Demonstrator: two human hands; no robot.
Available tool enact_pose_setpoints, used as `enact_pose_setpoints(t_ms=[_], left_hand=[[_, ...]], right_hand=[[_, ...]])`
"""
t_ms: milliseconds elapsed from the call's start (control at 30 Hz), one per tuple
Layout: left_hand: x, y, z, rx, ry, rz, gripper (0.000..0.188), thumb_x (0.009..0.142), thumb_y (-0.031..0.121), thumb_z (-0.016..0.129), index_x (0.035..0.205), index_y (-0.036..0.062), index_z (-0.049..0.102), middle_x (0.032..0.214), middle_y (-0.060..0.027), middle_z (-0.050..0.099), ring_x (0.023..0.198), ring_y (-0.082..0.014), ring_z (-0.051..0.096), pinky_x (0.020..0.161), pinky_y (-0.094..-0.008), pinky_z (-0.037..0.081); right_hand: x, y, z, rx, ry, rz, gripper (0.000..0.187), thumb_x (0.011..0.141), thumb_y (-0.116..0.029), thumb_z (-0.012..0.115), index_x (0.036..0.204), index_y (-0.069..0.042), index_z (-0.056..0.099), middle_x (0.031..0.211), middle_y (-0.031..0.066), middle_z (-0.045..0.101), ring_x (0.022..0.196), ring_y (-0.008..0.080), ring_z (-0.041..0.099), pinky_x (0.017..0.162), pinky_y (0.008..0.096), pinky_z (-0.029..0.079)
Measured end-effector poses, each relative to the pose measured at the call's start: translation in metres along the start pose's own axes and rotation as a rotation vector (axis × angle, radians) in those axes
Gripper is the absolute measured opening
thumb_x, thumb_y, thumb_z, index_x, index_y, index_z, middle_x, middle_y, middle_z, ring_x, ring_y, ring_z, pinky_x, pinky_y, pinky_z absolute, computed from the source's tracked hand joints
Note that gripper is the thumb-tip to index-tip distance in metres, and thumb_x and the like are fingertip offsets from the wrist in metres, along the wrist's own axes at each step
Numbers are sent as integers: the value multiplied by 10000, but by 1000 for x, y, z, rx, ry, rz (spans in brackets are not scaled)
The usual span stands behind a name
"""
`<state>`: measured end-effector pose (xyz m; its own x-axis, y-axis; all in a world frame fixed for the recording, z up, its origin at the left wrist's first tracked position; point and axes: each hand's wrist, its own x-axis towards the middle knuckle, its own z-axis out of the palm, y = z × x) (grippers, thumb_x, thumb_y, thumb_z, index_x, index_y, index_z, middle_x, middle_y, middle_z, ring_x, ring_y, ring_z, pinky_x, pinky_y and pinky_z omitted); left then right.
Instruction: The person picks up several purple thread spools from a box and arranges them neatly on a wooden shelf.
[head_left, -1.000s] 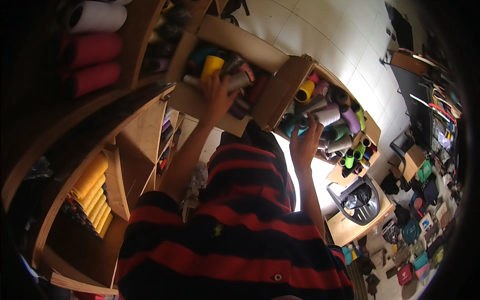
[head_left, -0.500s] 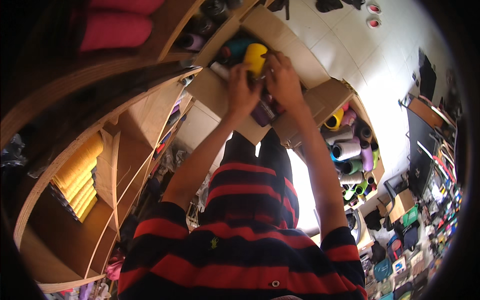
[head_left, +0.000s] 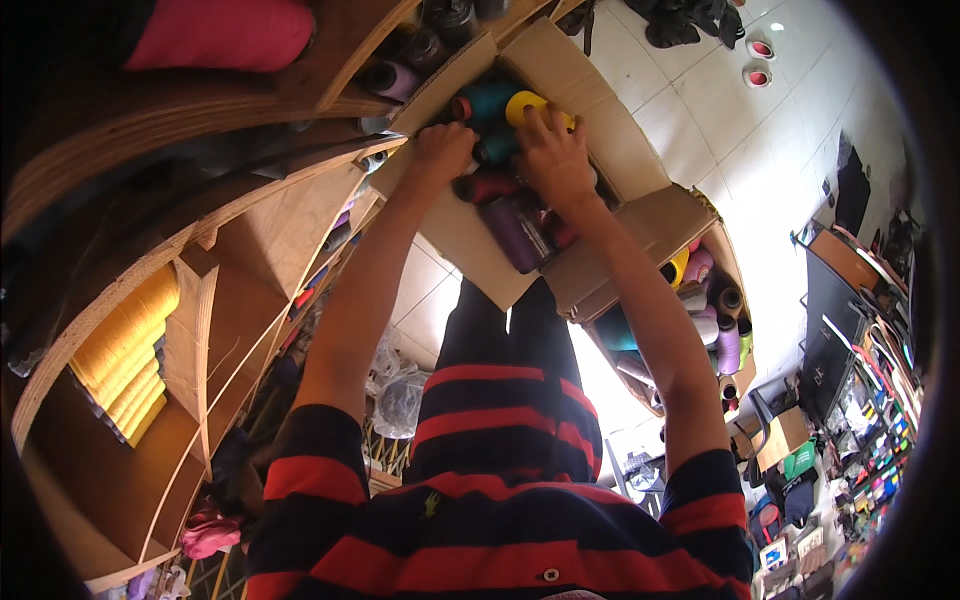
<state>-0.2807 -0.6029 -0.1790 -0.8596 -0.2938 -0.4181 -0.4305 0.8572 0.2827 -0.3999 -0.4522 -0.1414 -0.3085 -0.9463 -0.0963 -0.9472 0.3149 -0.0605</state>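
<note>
An open cardboard box [head_left: 625, 150] in front of me holds several cones of thread. My right hand [head_left: 556, 165] reaches into it, its fingers bent over a yellow thread cone [head_left: 522, 103] that lies at the far side. My left hand [head_left: 446, 150] is closed at the box's left side; whatever is in its fingers is hidden. Between the hands lie teal thread cones [head_left: 490, 98], one with a reddish end. Nearer to me rest a dark red cone [head_left: 486, 186] and a large purple cone [head_left: 515, 232].
Left of me stands a wooden shelf [head_left: 250, 235] with yellow thread cones [head_left: 125, 345]; a pink cone [head_left: 225, 35] sits higher up. A second carton [head_left: 735, 260] with mixed cones is at my right. Pink-lined shoes [head_left: 760, 62] lie on the tiled floor [head_left: 690, 120].
My hands have moved apart, the left one toward the box's left side. The yellow cone, earlier tilted up between both hands, now lies lower under my right hand.
</note>
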Motion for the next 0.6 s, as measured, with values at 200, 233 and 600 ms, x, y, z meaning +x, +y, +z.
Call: enact_pose_setpoints(t_ms=[200, 233, 600], left_hand=[[25, -2, -2, 167, -302, -30, 258, 809, 157, 542, 1013, 124, 695, 982, -148, 667, 923, -350, 650, 809, -471, 513], [25, -2, -5, 163, -327, -38, 250, 805, 164, 547, 1000, 119, 696, 996, -155, 663, 919, -353, 651, 810, -472, 512], [-19, -7, -16, -249, 103, 10, 330, 773, 140, 664, 1055, 25, 538, 1226, -192, 472, 999, -392, 574, 830, -472, 488]], right_hand=[[33, -15, 19, -86, -116, -350, 301, 796, -296, 604, 1088, -247, 655, 1188, -22, 541, 1244, 199, 390, 1047, 665, 226], [35, -14, 18, -59, -183, -324, 309, 800, -294, 597, 1101, -250, 650, 1179, -26, 554, 1249, 199, 390, 1048, 666, 218], [14, 12, 3, 249, -284, -318, 435, 747, -149, 623, 1177, -214, 614, 1201, 20, 556, 1229, 243, 429, 1055, 638, 237]])
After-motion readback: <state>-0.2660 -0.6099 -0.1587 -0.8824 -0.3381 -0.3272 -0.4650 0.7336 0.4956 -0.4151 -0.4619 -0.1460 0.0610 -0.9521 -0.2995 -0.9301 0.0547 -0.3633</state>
